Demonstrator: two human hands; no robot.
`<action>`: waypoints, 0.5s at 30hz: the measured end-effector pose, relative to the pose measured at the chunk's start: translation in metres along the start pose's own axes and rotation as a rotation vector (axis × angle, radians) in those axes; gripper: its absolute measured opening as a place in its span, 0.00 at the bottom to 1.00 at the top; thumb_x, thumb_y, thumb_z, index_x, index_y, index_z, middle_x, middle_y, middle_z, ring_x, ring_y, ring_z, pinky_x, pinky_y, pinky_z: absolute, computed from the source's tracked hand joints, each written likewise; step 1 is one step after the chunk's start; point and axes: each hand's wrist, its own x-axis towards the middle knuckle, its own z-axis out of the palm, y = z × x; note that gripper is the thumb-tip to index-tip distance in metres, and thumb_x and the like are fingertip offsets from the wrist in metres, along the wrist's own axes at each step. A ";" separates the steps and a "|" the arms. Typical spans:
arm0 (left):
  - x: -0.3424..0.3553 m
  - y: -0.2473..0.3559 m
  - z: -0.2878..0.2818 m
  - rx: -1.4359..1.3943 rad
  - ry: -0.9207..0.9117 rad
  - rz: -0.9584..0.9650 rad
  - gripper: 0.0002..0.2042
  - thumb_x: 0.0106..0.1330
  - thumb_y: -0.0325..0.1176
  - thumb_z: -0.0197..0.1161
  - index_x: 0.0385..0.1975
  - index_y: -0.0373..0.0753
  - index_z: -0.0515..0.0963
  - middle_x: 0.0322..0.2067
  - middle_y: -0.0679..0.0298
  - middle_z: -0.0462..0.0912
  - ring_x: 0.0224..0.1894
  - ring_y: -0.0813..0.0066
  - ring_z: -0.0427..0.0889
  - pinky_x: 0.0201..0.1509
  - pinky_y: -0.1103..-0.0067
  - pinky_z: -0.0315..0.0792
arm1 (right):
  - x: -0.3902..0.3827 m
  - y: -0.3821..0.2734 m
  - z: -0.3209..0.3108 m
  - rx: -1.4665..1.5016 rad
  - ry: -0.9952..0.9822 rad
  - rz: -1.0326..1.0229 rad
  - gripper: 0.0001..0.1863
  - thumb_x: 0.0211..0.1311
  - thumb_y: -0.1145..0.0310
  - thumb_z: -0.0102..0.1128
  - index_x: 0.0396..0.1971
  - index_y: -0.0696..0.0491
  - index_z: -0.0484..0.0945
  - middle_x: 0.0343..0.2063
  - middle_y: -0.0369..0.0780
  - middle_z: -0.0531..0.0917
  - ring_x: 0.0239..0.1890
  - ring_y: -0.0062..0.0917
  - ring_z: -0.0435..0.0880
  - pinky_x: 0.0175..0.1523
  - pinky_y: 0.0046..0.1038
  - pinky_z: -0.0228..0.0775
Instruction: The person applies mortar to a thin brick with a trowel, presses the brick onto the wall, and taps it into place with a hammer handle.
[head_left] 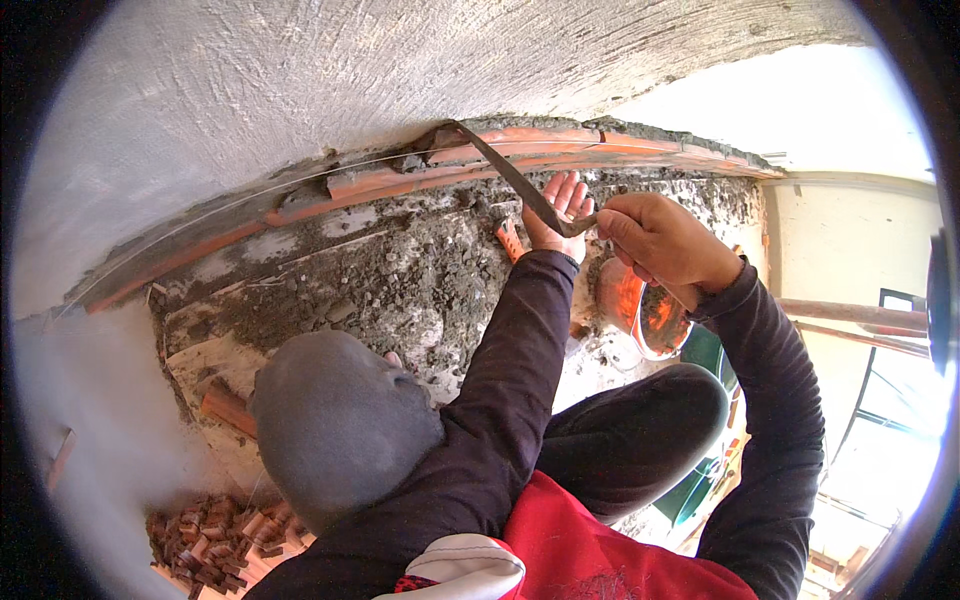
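Observation:
My right hand (665, 240) is closed round the end of a trowel (510, 178), whose dark blade shows nearly edge-on. The blade slants up and left, its far end at the row of orange bricks (385, 180) along the wall. My left hand (557, 212) is open beside the trowel's bent neck, palm up with fingers stretched toward the bricks; whether it touches the blade I cannot tell. Just left of its wrist lies a small orange piece with holes (509, 240). An orange bucket (625, 300) with dark mortar stands below my right hand.
A thin string (380, 158) runs along the brick row under the rough grey wall (300, 80). Crumbled mortar (400, 280) covers the ground. Brick pieces (225, 545) are heaped at lower left. A rounded grey form (340, 430) sits near my left arm. Poles (850, 314) stretch across the right.

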 end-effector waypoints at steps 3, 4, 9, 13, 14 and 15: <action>-0.001 0.004 0.005 -0.012 0.035 -0.006 0.40 0.64 0.68 0.45 0.61 0.35 0.64 0.60 0.57 0.71 0.61 0.59 0.70 0.66 0.63 0.61 | -0.004 0.002 -0.004 0.089 -0.002 0.114 0.20 0.72 0.58 0.47 0.29 0.59 0.76 0.16 0.37 0.75 0.16 0.20 0.73 0.23 0.26 0.67; -0.001 0.007 0.005 -0.012 0.028 -0.006 0.41 0.63 0.68 0.47 0.61 0.35 0.64 0.61 0.56 0.69 0.63 0.58 0.69 0.67 0.63 0.60 | -0.006 0.008 -0.007 0.132 -0.007 0.161 0.20 0.72 0.58 0.47 0.28 0.59 0.76 0.16 0.35 0.74 0.16 0.19 0.72 0.21 0.25 0.65; 0.002 0.014 0.008 -0.001 0.048 -0.052 0.44 0.63 0.71 0.38 0.64 0.35 0.62 0.69 0.60 0.58 0.74 0.65 0.43 0.74 0.64 0.30 | -0.021 0.049 -0.020 0.341 0.068 0.329 0.19 0.73 0.57 0.45 0.26 0.55 0.73 0.15 0.31 0.70 0.13 0.14 0.67 0.17 0.19 0.59; 0.002 0.021 0.016 -0.057 0.002 -0.014 0.39 0.68 0.66 0.37 0.63 0.34 0.63 0.64 0.58 0.67 0.66 0.62 0.64 0.69 0.64 0.59 | -0.026 0.075 -0.038 0.451 0.085 0.382 0.19 0.75 0.57 0.41 0.28 0.54 0.71 0.15 0.30 0.69 0.12 0.13 0.64 0.16 0.17 0.58; 0.001 0.021 0.020 -0.041 0.000 -0.010 0.39 0.68 0.66 0.38 0.63 0.34 0.63 0.64 0.57 0.67 0.66 0.62 0.64 0.69 0.64 0.59 | -0.026 0.083 -0.044 0.451 0.074 0.372 0.19 0.75 0.56 0.41 0.28 0.54 0.71 0.15 0.30 0.69 0.12 0.13 0.63 0.16 0.17 0.58; -0.001 0.022 0.023 -0.025 -0.002 -0.005 0.39 0.69 0.66 0.38 0.63 0.33 0.62 0.64 0.56 0.67 0.66 0.62 0.64 0.69 0.64 0.58 | -0.026 0.092 -0.048 0.443 0.091 0.379 0.20 0.75 0.55 0.41 0.28 0.53 0.71 0.15 0.30 0.69 0.11 0.13 0.64 0.15 0.17 0.59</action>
